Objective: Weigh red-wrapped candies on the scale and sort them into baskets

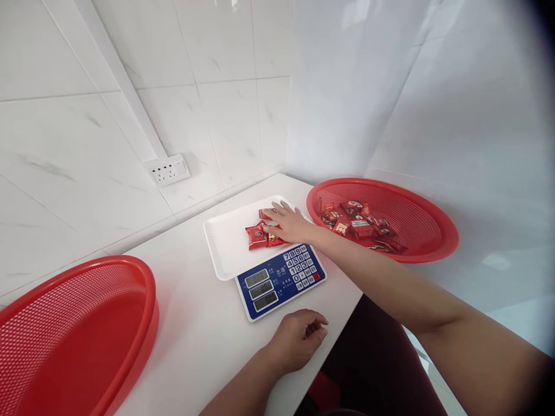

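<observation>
My right hand (pixel 291 224) lies over small red snack packets (pixel 257 237) on the white weighing tray (pixel 225 245) of a digital scale. Its fingers are spread and touch the packets, partly covering them. Below the tray is the scale's blue panel (pixel 281 281), with three small displays on the left and a keypad on the right. Near the table's front edge rests my left hand (pixel 297 341), loosely curled, with a gap between thumb and forefinger and nothing visible in it. The displays' digits are too faint to read surely.
At the right, a red mesh basket (pixel 416 254) holds several red packets (pixel 362 227). Another red mesh basket (pixel 147 289) stands at the left, partly out of view. The white table (pixel 186 341) meets tiled walls, with a socket (pixel 168 169) above its back edge.
</observation>
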A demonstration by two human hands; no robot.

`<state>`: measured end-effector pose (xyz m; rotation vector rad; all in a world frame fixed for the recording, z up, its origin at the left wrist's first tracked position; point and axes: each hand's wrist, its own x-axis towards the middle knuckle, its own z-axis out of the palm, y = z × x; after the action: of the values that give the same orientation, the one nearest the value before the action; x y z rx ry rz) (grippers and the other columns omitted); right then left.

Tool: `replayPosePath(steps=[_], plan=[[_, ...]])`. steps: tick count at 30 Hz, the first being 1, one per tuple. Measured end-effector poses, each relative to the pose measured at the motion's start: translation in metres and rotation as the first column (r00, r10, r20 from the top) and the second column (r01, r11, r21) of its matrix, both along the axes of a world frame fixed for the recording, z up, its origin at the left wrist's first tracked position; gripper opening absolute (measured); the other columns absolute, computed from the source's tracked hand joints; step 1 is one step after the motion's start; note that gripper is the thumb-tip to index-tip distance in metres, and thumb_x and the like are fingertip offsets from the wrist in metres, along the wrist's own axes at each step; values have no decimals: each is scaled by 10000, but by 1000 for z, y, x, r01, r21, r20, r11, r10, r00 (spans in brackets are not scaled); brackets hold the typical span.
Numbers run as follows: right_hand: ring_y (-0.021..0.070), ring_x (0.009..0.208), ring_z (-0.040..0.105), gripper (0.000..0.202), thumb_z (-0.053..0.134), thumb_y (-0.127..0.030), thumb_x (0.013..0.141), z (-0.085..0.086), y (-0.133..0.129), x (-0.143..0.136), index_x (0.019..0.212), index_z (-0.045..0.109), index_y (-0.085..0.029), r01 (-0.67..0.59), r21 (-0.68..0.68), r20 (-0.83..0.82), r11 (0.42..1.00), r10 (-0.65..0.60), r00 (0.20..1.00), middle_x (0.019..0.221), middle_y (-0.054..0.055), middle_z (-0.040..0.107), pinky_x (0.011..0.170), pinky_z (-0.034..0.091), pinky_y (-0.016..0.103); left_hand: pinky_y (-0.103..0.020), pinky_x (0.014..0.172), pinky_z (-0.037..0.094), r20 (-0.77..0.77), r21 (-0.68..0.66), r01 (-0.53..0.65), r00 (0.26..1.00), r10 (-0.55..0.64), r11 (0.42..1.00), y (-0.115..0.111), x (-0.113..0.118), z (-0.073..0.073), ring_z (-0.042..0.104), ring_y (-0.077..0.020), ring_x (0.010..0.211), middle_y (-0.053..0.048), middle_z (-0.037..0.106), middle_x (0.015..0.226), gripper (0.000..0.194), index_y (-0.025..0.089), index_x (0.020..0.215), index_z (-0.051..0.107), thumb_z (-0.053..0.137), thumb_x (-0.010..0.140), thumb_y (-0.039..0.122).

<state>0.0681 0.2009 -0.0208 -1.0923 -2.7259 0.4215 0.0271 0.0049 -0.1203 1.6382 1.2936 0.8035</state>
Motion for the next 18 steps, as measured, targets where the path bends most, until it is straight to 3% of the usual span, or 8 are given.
replayPosePath(steps=[5, 9, 12, 15, 18], plan=[[346, 1342, 58, 552, 355, -584, 844, -1, 0, -2, 1338, 368, -337, -104, -56, 21, 993, 105, 994, 1478, 47, 186, 1010, 127, 615, -230, 671, 451, 3, 3, 7, 1000, -7, 1000, -1, 0, 1, 564, -144, 740, -42, 637, 866, 243, 192, 979, 636, 482, 811, 274], [301, 1346, 106, 513, 359, -524, 874, 5, -17, 17, 1335, 381, -301, -114, 1, -211, 993, 112, 971, 1453, 52, 257, 1046, 164, 538, -232, 671, 453, 1, -8, -1, 1000, 1, 1000, 0, 0, 2, 567, -145, 742, -46, 637, 868, 245, 188, 980, 637, 485, 805, 269], [234, 1274, 317, 428, 373, -443, 895, 1, -36, 42, 1250, 476, -228, -37, 75, -468, 996, 68, 881, 1346, 81, 421, 1035, 277, 412, -232, 674, 454, -1, -9, 0, 1000, 0, 1000, 0, -1, 3, 568, -144, 743, -46, 636, 872, 247, 190, 982, 637, 486, 804, 269], [189, 979, 552, 285, 417, -386, 881, -19, -58, 71, 1023, 575, -196, 73, 81, -665, 994, -1, 747, 1037, 76, 605, 855, 435, 323, -227, 668, 454, 0, -9, 3, 1000, -3, 1000, -1, 0, 3, 566, -140, 732, -44, 636, 864, 247, 188, 982, 638, 490, 803, 271], [137, 630, 538, 274, 416, -379, 873, -53, -82, 93, 723, 547, -190, 144, -53, -699, 988, -140, 701, 668, 16, 565, 591, 442, 243, -224, 668, 452, -9, -1, 2, 1000, -2, 1000, -1, 0, 2, 566, -139, 731, -43, 639, 856, 247, 185, 984, 637, 494, 802, 269]])
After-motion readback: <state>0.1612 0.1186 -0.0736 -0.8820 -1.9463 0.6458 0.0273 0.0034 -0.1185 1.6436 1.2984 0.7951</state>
